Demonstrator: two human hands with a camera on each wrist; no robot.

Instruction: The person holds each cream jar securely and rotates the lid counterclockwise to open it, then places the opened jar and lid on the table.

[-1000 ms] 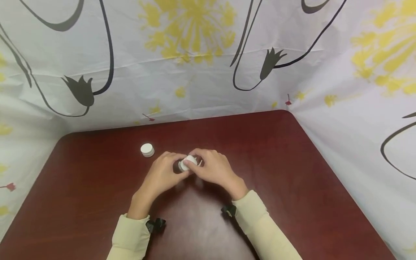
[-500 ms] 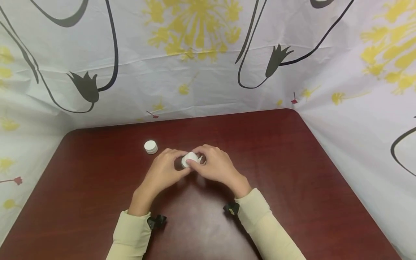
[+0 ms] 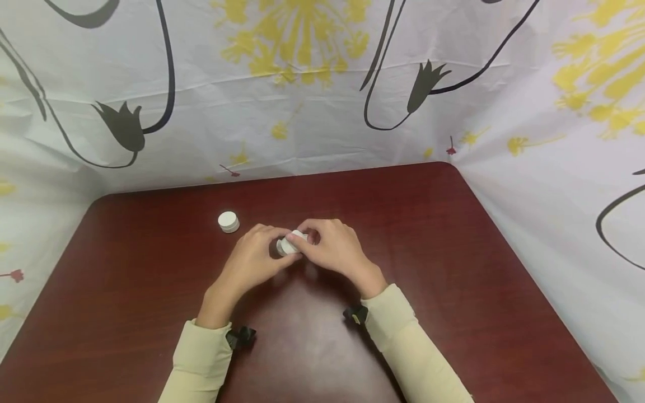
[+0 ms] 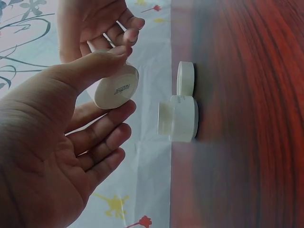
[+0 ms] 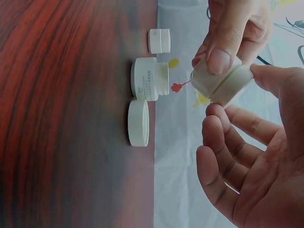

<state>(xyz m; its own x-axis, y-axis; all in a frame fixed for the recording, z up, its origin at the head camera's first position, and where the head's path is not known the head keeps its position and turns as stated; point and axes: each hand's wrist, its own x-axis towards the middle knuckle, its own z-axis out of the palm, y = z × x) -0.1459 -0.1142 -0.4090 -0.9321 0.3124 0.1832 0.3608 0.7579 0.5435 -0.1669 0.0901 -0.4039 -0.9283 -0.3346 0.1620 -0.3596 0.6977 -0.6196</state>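
Note:
Both hands hold a small white jar [image 5: 204, 78] up above the table. My left hand [image 3: 249, 257] grips the jar's body between thumb and fingers. The jar's round base [image 4: 116, 90], with small dark print, faces the left wrist camera. My right hand [image 3: 335, 249] pinches the jar's cap [image 5: 235, 85], thumb on one side and fingertips on the other. A thin greenish line runs between cap and body. Below the hands, a larger white jar [image 5: 145, 78] stands upright without a lid, its neck bare. Close beside it lies a wide white lid [image 5: 138, 123], flat on the table.
Another small white jar [image 3: 228, 222], capped, stands farther back on the left. The table [image 3: 453, 291] is dark red, glossy wood. Behind it and along the sides hangs a white cloth [image 3: 201, 134] printed with flowers.
The head view has shifted slightly. Both hands stay at the small jar in nearly the same place, with small changes in the jar's tilt.

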